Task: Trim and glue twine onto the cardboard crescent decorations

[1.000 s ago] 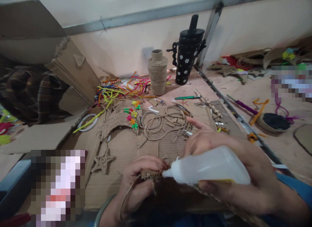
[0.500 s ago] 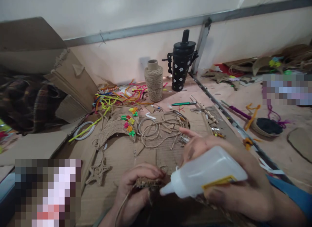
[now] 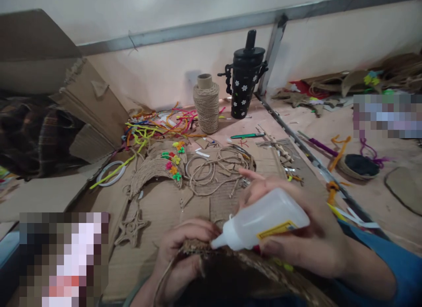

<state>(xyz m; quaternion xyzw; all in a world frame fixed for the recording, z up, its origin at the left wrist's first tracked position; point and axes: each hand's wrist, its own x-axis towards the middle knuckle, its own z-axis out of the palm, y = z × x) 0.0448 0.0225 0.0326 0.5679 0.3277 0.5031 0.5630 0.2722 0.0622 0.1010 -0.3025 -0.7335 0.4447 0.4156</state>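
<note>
My left hand point(image 3: 186, 245) is closed around the near end of a curved, twine-wrapped piece point(image 3: 255, 265), whose rim runs off toward the lower right. A loose strand of twine point(image 3: 161, 283) hangs down from that end. In my right hand point(image 3: 316, 250) is a white plastic glue bottle point(image 3: 268, 217) with a yellow label, tipped so its nozzle points down-left. The nozzle tip touches or nearly touches the rim beside my left fingers. My right index finger stretches out past the bottle. Part of the curved piece is hidden below the bottle and right hand.
Twine-wrapped crescents point(image 3: 153, 170) with coloured flowers, a twine star point(image 3: 132, 228) and coiled twine point(image 3: 207, 190) lie on cardboard. Behind stand a twine spool point(image 3: 206, 107) and a black tumbler point(image 3: 245, 82). A green cutter point(image 3: 247, 136) lies near them. An open cardboard box point(image 3: 95, 102) stands left.
The glue bottle in my right hand has shifted left and slightly up, bringing its nozzle onto or beside the rim. More of the curved piece now shows. My left hand keeps its hold.
</note>
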